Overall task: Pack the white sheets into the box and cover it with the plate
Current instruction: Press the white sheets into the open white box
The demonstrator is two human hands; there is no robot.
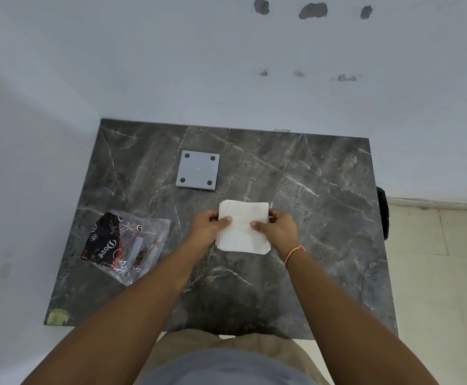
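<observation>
White sheets (243,226), soft and light, sit mid-counter (324,218). Your left hand (208,226) and right hand (278,227) pinch opposite side edges, thumbs on top. Support underneath; the stack likely sags. Plate (197,170) lies toward the far edge.

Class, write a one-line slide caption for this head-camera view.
Both hands, left and right, hold a stack of white sheets over the marble table; grey plate lies behind.

A dark grey marble-patterned table (296,190) stands against a pale, bluish-white wall (171,65). High on that wall, beyond the hands, are three grey patches (312,10) where the paint seems chipped. Right of the hands, past the table's edge, lies a floor of cream tiles (443,273). Light is soft and even.
</observation>
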